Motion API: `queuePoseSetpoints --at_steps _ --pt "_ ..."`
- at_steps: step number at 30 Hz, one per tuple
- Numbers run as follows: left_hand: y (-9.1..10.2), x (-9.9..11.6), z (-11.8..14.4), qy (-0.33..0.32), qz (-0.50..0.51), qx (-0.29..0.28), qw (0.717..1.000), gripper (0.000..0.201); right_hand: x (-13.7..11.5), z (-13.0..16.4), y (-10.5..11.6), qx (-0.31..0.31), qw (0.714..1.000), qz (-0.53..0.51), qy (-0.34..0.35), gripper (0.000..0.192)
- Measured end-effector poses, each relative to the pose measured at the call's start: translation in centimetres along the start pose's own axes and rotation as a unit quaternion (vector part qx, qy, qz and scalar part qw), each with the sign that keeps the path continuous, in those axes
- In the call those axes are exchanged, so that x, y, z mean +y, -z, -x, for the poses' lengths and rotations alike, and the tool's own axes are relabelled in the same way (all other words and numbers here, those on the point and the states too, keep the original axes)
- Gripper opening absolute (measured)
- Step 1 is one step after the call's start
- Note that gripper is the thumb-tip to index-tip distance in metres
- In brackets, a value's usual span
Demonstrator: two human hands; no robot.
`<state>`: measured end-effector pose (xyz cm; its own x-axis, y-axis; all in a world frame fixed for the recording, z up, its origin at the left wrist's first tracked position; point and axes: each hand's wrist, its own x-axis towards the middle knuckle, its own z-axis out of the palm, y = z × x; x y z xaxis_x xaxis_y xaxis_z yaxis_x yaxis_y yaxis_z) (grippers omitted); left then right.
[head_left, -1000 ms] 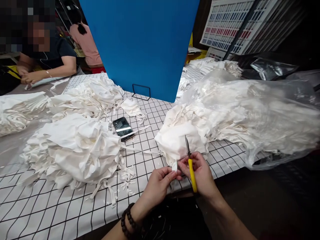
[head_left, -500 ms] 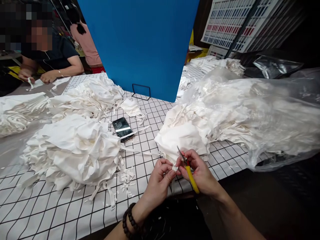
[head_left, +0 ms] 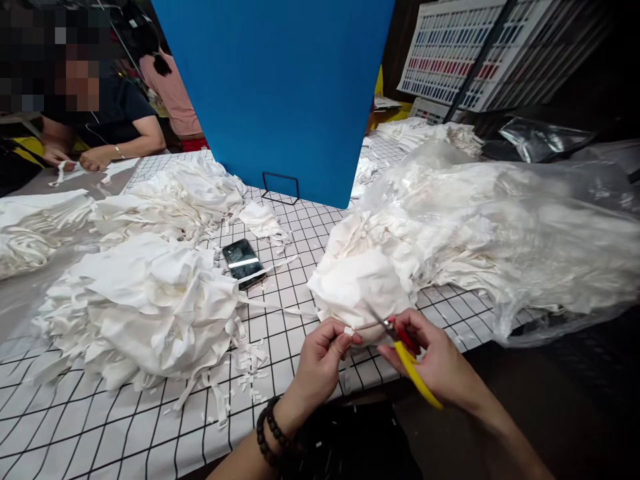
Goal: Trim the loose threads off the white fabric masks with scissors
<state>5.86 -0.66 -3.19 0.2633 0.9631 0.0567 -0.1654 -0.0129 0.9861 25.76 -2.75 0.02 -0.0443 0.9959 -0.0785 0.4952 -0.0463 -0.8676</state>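
Your left hand pinches small white strap end at table edge, just before cloth pile. Your right hand grips yellow snips, blades at strap. Strap likely light, limp, slippery: pinch close to cut, keep taut.

Right hand shifts right, away from left hand; yellow snips tip from upright to flat, blades pointing left at white strap end.
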Motion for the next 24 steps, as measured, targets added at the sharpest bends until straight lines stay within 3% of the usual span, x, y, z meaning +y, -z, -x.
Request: queuePoseSetpoints --at_steps 3,7,24 --pt "0.1 -0.1 0.0 -0.022 -0.048 -0.008 0.999 0.023 -1.0 0.7 1.1 -0.054 0.985 0.164 0.0 0.031" --pt "0.1 -0.1 0.0 -0.045 -0.069 -0.02 0.996 0.021 -2.0 1.0 0.9 -0.066 0.968 0.242 -0.01 0.034" --pt "0.6 -0.3 0.0 -0.047 -0.089 -0.04 0.994 0.022 -2.5 0.8 0.1 -0.064 0.961 0.268 -0.008 0.036"
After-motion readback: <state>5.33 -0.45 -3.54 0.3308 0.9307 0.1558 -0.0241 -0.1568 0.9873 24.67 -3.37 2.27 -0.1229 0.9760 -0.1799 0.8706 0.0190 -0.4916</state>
